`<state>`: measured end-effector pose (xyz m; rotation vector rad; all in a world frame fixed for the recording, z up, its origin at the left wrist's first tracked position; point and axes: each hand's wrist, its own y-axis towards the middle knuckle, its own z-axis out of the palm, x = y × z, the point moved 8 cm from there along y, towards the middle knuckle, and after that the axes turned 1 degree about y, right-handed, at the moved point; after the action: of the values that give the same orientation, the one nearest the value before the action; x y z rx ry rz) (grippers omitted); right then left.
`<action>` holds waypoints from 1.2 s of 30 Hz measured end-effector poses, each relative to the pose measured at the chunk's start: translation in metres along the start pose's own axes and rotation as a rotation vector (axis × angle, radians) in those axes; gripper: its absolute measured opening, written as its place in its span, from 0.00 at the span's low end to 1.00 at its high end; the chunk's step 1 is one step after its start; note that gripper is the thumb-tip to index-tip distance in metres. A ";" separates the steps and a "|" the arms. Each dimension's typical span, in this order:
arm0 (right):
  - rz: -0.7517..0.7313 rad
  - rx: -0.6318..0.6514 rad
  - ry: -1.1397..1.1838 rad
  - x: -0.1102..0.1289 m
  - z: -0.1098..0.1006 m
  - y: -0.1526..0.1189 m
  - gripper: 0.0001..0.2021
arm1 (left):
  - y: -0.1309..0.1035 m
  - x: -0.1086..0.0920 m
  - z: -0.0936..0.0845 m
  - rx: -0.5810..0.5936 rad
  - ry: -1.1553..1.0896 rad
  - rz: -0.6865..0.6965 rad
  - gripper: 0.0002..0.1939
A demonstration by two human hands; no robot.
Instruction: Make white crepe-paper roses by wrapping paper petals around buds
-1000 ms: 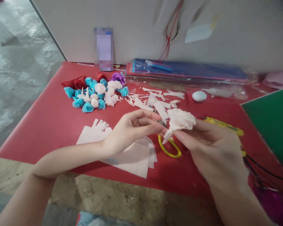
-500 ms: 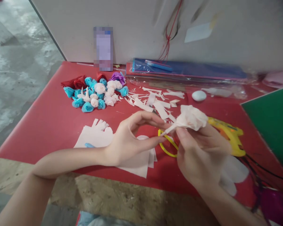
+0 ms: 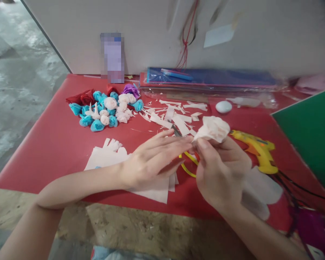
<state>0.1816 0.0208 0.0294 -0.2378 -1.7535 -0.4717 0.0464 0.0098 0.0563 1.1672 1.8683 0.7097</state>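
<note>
A white paper flower (image 3: 213, 129) is pinched between the thumb and fingers of my right hand (image 3: 223, 169), its bloom facing up and away. My left hand (image 3: 154, 157) reaches to the flower's base from the left, fingers stretched side by side and thumb a little below them. Its fingertips meet the base, and the stem is hidden there. Yellow scissor handles (image 3: 188, 167) lie on the table beneath the hands. Under my left wrist are white paper sheets (image 3: 154, 191).
Blue, white, red and purple paper flowers (image 3: 109, 103) cluster at the back left. Paper scraps (image 3: 180, 124) lie behind my hands, near a white egg-shaped object (image 3: 223, 107). A yellow glue gun (image 3: 260, 150) with a black cord is at right. A phone (image 3: 113, 57) leans on the wall.
My left fingers have straightened and turned over the flower's base, where they were curled around its stem before. The flower and my right hand have shifted slightly left in view.
</note>
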 end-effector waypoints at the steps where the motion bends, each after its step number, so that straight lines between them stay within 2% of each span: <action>1: 0.007 -0.013 0.026 -0.001 0.000 0.000 0.05 | -0.001 -0.003 0.002 0.020 0.070 0.046 0.19; 5: 0.036 -0.020 0.143 -0.009 0.002 0.002 0.03 | -0.006 -0.016 0.015 0.153 0.391 0.195 0.17; 7: 0.049 0.001 0.207 -0.015 0.007 0.004 0.03 | -0.007 -0.020 0.020 0.215 0.520 0.204 0.17; 13: 0.172 0.034 0.367 -0.042 0.026 0.005 0.05 | -0.015 -0.021 0.036 0.420 0.772 0.071 0.21; 16: 0.252 0.072 0.374 -0.053 0.037 0.001 0.05 | -0.021 -0.020 0.042 0.493 0.848 0.010 0.21; 21: 0.354 0.120 0.396 -0.065 0.048 -0.006 0.07 | -0.031 -0.017 0.051 0.581 0.930 -0.017 0.22; 25: 0.390 0.132 0.406 -0.068 0.051 -0.006 0.11 | -0.034 -0.014 0.056 0.612 0.965 -0.014 0.22; 29: 0.391 0.115 0.401 -0.065 0.045 0.000 0.13 | -0.033 -0.018 0.054 0.599 0.930 0.024 0.21; 34: 0.369 0.094 0.389 -0.054 0.034 0.010 0.12 | -0.020 -0.034 0.039 0.487 0.722 0.123 0.15; 36: 0.345 0.083 0.405 -0.048 0.030 0.013 0.12 | -0.011 -0.032 0.028 0.431 0.593 0.102 0.13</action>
<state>0.1719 0.0494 -0.0203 -0.3519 -1.2992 -0.1780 0.0733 -0.0228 0.0443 1.4333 2.5646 0.7922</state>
